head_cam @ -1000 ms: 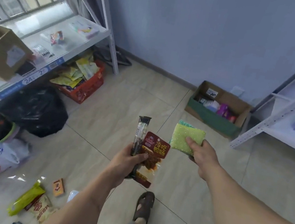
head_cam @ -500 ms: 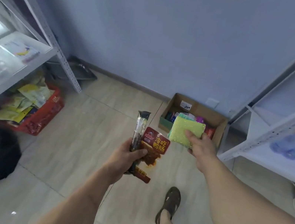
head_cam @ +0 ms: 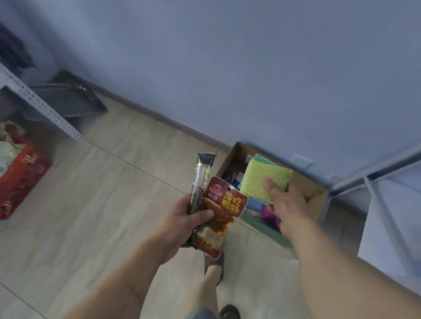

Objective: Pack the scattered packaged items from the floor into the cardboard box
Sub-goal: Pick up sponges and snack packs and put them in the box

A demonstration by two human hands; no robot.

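Closing on the cardboard box (head_cam: 313,189), the gap seen a second ago has been taken up: the sponge pack (head_cam: 265,181), pinched by the right hand (head_cam: 283,207), is now held over the box's opening. Two snack packets (head_cam: 219,211) are clasped in the left hand (head_cam: 185,222), just short of the box; release is judged imminent.

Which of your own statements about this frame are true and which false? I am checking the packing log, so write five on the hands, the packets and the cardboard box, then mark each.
1. The right hand holds a yellow-green scouring sponge pad. True.
2. The left hand holds nothing. False: it grips a red snack packet with Chinese lettering and a slim dark stick packet.
3. The sponge pad is held in front of the open brown cardboard box. True.
4. The cardboard box is empty. False: coloured items lie inside it.
5. The red plastic basket stands to the right of the box. False: it stands far to the left, full of packets.
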